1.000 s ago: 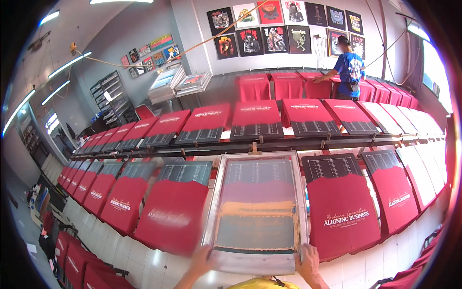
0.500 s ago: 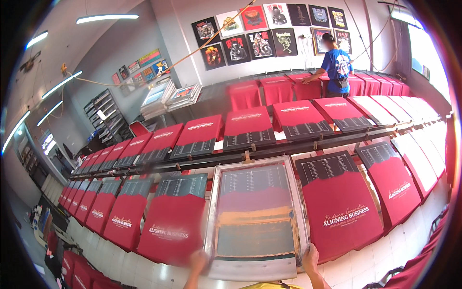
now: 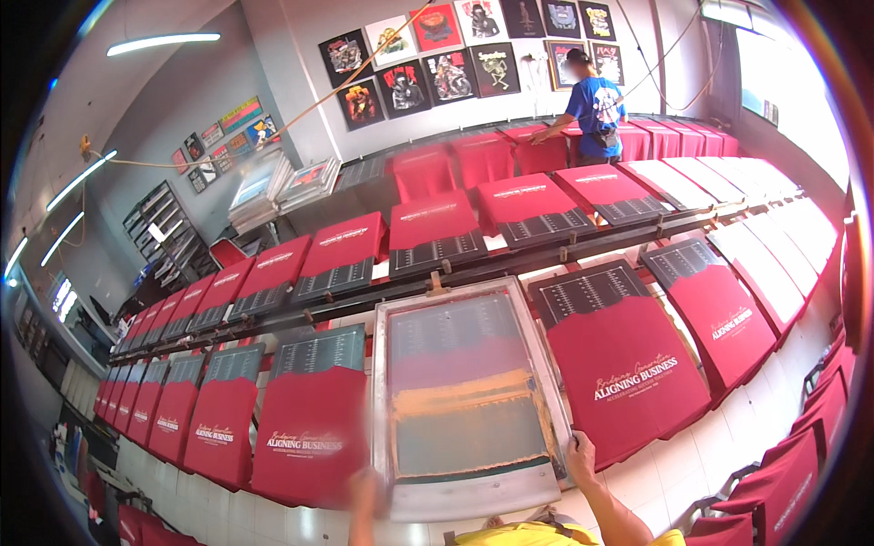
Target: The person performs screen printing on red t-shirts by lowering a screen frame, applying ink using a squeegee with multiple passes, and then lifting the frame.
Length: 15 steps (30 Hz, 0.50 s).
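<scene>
A silkscreen frame [image 3: 512, 500] lies over a printing board in the near row, with orange residue crossing its mesh. At the lower right side of the frame, my right hand [image 3: 581, 457] is closed round the rim. My left hand [image 3: 366, 496] is blurred, but its compact shape sits against the lower left rim, closed on it. Beneath the mesh, red cloth and a dark board with white measuring marks show through faintly. A printed red shirt [image 3: 305, 414] is on the board to the left. Another printed red shirt [image 3: 628, 364] lies on the board to the right.
A dark metal rail [image 3: 350, 308] runs between two rows of boards dressed in red shirts. Across the far row a person in a blue shirt [image 3: 596, 105] stands with one arm reaching out. More red shirts [image 3: 783, 482] hang low at the right. Stacked frames [image 3: 258, 196] stand farther back.
The whole view has shifted, so the frame, boards and far person appear farther left. Both hands stay at the frame's sides, and the frame remains over the same board.
</scene>
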Motion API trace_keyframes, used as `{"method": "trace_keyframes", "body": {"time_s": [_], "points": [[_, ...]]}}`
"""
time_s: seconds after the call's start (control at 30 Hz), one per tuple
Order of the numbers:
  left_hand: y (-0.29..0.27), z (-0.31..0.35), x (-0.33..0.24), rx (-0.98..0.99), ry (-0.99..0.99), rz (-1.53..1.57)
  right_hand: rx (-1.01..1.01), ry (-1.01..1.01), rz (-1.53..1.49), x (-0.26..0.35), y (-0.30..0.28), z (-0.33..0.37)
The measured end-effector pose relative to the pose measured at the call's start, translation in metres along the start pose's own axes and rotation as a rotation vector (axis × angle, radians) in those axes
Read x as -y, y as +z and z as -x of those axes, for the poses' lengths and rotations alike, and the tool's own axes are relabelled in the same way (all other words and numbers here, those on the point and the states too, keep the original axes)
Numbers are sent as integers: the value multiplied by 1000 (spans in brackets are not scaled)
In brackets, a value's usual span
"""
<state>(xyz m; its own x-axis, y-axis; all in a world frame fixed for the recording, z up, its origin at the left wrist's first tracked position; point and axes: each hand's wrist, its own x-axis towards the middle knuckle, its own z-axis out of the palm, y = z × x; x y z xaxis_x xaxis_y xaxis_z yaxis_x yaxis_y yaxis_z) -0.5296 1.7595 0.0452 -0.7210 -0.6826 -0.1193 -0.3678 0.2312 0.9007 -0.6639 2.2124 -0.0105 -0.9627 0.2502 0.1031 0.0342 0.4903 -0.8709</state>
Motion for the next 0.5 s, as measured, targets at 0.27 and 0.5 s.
{"method": "trace_keyframes", "body": {"time_s": [0.27, 0.5], "points": [[8, 38, -63, -78, 309, -164, 60, 10, -77, 23, -42, -10], [92, 114, -82, -110, 243, 0, 61, -57, -131, -10, -139, -72]]}}
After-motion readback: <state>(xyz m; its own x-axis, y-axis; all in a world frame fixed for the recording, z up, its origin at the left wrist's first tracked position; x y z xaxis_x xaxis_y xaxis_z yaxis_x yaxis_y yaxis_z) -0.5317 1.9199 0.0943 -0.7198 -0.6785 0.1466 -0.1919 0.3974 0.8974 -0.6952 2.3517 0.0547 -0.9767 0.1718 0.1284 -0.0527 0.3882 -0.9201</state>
